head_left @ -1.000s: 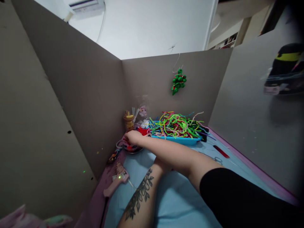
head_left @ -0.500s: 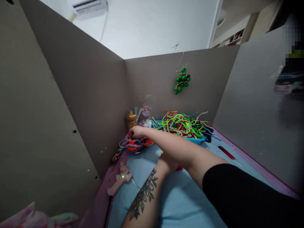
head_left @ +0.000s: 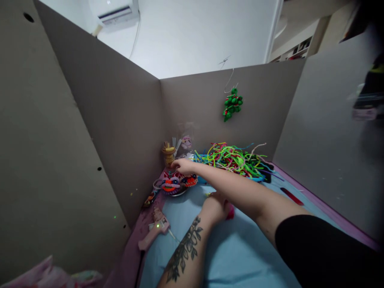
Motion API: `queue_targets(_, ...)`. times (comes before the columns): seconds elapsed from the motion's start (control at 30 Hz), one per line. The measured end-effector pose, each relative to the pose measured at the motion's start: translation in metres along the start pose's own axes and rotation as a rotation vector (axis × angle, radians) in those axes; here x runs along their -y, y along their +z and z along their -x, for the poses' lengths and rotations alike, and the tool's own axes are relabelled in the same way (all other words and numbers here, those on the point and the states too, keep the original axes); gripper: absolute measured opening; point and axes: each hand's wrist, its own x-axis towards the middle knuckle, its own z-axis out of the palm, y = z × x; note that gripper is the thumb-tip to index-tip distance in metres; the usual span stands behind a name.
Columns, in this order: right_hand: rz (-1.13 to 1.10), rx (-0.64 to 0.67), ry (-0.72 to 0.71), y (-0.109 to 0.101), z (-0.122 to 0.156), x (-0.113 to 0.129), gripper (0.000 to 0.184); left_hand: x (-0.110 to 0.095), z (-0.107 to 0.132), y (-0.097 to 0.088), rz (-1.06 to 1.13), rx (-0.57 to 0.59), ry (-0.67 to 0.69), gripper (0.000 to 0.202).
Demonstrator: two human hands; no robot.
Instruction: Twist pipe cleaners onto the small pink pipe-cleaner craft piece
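My right hand (head_left: 184,165) reaches across to the far left corner, fingers stretched out, hovering just above a small dish (head_left: 180,193) that holds red, orange and pink fuzzy craft figures (head_left: 171,184). Nothing shows in its fingers. My left hand (head_left: 216,205), on a tattooed forearm, rests on the blue mat (head_left: 240,256) under the right arm. It is curled round a small pink-red piece (head_left: 230,212), and its fingers are partly hidden.
A pink glue gun (head_left: 156,233) with a green light lies at the left edge. A blue tray of bright pipe cleaners (head_left: 234,159) stands at the back. A yellow cup (head_left: 169,154) sits in the corner. A green ornament (head_left: 232,105) hangs on the grey board walls.
My right hand has lifted off the dish and shifted up and right, uncovering the fuzzy figures. My left hand stays put on the mat.
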Motion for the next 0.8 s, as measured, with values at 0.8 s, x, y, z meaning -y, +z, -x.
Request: queue_targets(0.8,-0.597,-0.395,0.211,0.051,0.252,-0.079,0.039,0.002,-0.003,-0.001,-0.053,-0.01,0.036,0.016)
